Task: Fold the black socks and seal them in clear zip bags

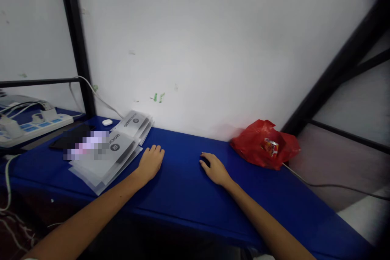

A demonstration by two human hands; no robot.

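My left hand (pixel 151 163) lies palm down on the blue tabletop (pixel 183 183), its fingers stretched out and nothing visible in it. Just left of it are two overlapping piles of frosted plastic pouches (pixel 123 150) with dark lettering; whether the hand touches their edge I cannot tell. My right hand (pixel 215 168) rests on the table further right, thumb and fingers curved with a gap between them. Nothing shows in that gap. A crumpled red plastic bag (pixel 254 143) with a small printed packet (pixel 270 147) at its front sits beyond the right hand, apart from it.
A white earbud case (pixel 107 122) lies behind the pouches. At the far left are a power strip (pixel 57 122) with plugs and a dark flat object (pixel 71 138), partly blurred out. Black metal posts (pixel 74 28) stand on both sides, before a white wall (pixel 195 48).
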